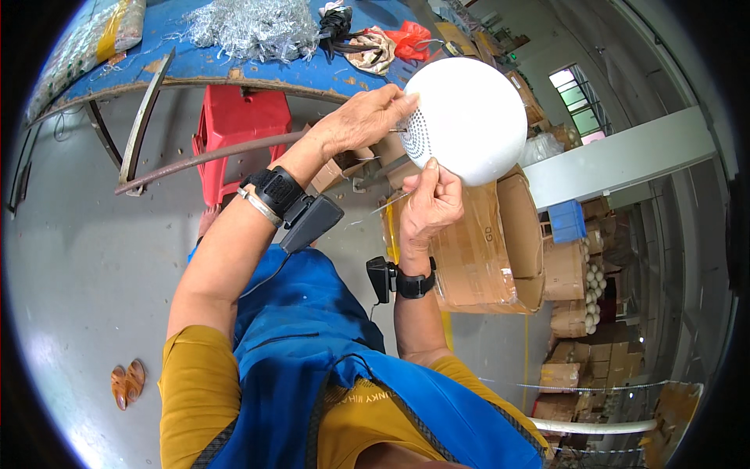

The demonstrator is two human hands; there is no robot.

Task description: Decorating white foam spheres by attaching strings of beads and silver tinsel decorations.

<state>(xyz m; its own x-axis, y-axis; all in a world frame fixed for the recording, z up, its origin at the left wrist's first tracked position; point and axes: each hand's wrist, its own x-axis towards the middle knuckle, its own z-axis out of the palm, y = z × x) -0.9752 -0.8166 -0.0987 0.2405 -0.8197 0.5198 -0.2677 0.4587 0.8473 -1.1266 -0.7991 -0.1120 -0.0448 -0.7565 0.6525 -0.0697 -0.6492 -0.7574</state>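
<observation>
A large white ball [476, 117] is in front of me, with curved rows of small grey dots on its left side. The fingertips of my left hand [361, 121] press on the ball's upper left edge, beside the dots. My right hand [432, 205] is closed, its thumb touching the ball's lower left edge. A thin pale strand [383, 208] trails down to the left from its fingers. Behind my left wrist runs a brown bar [211, 155]; a thin metal tip [398, 130] shows by the ball. Whether the two join is hidden.
A worn blue table [168, 39] carries a heap of silvery strands [254, 27] and a red plastic bag [410, 39]. Below is a red stool [238, 129]. An open cardboard box [476, 250] stands beyond my right forearm. Sandals [127, 384] lie at left; stacked boxes [564, 270] fill the right.
</observation>
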